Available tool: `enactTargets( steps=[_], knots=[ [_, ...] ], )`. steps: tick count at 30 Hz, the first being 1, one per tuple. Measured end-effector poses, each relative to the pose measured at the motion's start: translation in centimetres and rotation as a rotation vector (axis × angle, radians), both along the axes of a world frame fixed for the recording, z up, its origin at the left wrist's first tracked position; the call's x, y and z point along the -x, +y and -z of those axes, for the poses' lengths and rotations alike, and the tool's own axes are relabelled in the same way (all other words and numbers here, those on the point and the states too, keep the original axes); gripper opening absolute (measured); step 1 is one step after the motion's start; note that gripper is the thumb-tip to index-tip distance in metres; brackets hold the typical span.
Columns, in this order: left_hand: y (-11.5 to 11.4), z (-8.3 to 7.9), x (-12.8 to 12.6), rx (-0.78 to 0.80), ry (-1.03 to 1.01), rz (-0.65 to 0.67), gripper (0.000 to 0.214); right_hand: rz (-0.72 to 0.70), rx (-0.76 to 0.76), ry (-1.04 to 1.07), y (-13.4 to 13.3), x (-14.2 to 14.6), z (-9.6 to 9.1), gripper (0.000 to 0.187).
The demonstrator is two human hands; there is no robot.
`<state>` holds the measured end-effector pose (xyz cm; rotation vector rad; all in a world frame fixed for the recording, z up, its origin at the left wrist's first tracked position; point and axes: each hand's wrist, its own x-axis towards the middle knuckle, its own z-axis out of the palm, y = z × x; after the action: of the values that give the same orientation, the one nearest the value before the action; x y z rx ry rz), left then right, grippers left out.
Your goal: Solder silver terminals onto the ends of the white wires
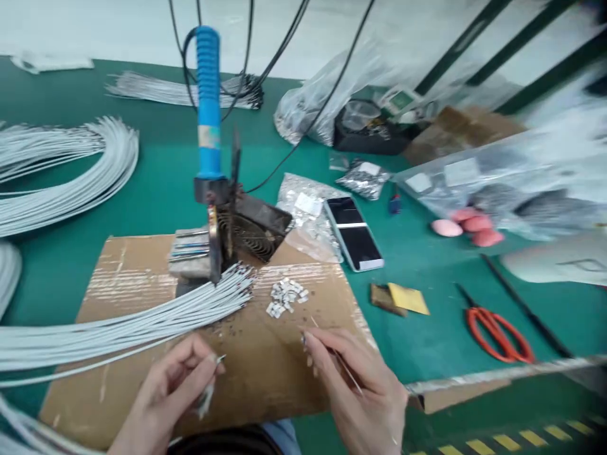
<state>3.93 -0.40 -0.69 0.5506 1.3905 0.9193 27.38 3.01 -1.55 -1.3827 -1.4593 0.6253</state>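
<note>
By the front edge of the surface [417, 341], over cardboard [270, 366], the left hand [183, 379] pinches what looks like a wire tip [220, 359], the right hand [355, 379] a thin stick [349, 373]; apparently wire-end work, calling for steady aim.

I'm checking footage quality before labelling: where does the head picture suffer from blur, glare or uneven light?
Head view: a bright band, likely a reflected lamp, crosses the phone; head view: the plastic bag at far right looks smeared, and the top right corner darkens; head view: fine detail at the left hand is soft.
</note>
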Motion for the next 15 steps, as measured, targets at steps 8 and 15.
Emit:
enactTargets(
  steps=[8,15],
  knots=[
    [0.6,-2.6,-1.7,-0.125,0.117,-0.037,0.052,-0.271,0.417,0.483,-1.2,6.7,-1.1,0.016],
    [0.5,-3.0,-1.7,-0.144,0.101,-0.032,0.051,-0.274,0.528,0.591,-1.0,7.1,-1.9,0.013]
  ],
)
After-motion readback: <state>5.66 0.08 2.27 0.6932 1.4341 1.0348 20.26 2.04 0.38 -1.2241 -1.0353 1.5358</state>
